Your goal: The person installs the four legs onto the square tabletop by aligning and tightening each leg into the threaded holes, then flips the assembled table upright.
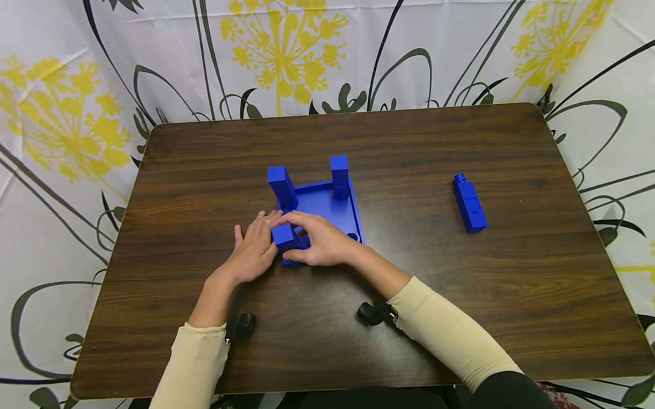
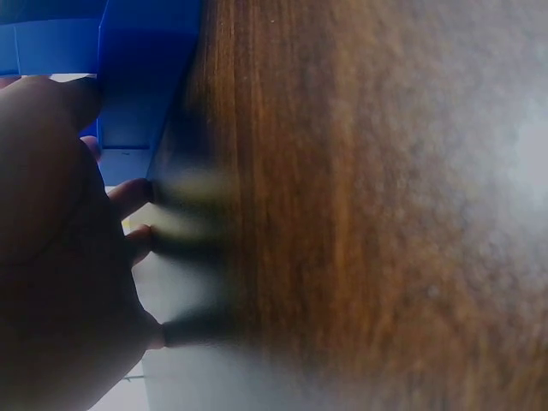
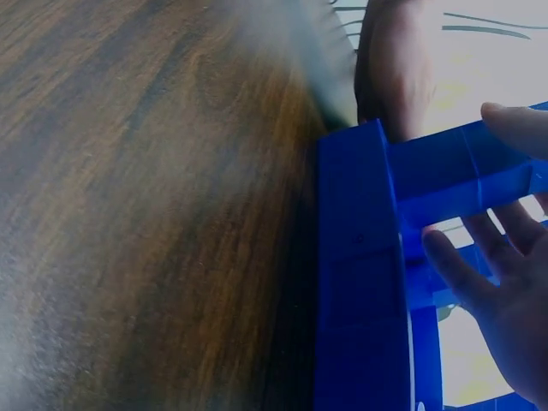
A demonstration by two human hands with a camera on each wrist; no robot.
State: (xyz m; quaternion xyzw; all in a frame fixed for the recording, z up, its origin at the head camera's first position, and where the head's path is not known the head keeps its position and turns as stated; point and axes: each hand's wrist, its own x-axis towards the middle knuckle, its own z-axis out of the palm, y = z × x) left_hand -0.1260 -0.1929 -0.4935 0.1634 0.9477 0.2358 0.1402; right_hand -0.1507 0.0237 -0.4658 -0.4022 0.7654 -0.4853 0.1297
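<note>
A blue square tray-like base (image 1: 327, 206) lies on the table with its rim up. Two blue legs, one at the far left corner (image 1: 282, 186) and one at the far right corner (image 1: 339, 176), stand upright on it. My right hand (image 1: 326, 240) grips a third blue leg (image 1: 285, 237) at the near left corner, thumb on the near side and fingers around the far side. Flat beside the base's left edge, my left hand (image 1: 254, 250) rests with fingers extended, touching the base. The held leg's lower end is partly hidden in the head view.
Another blue leg (image 1: 470, 204) lies loose on the right of the brown wooden table (image 1: 416, 147), its threaded end pointing away. A round socket (image 1: 353, 236) shows at the base's near right corner. Patterned white cloth (image 1: 463, 41) hangs behind the table.
</note>
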